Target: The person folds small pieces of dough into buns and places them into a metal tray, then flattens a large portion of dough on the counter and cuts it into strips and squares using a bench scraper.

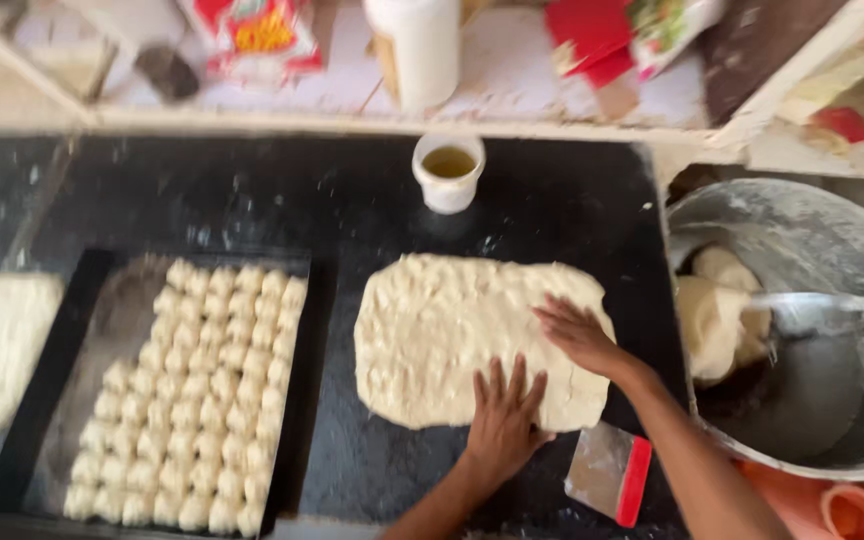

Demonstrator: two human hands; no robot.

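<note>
Red-yellow packet (pixel 252 35) – red-green packet (pixel 632 35) – back shelf

Bare black counter (pixel 252 200) lay open behind the dough slab (pixel 452 330), broken only by a small white cup (pixel 448 172) near the back edge. A tray of dough balls (pixel 192 400) blocked the left, with a narrow dark lane between. A metal basin (pixel 812 240) crowded the right; a red-handled scraper (pixel 609 472) sat on the front strip.
</note>
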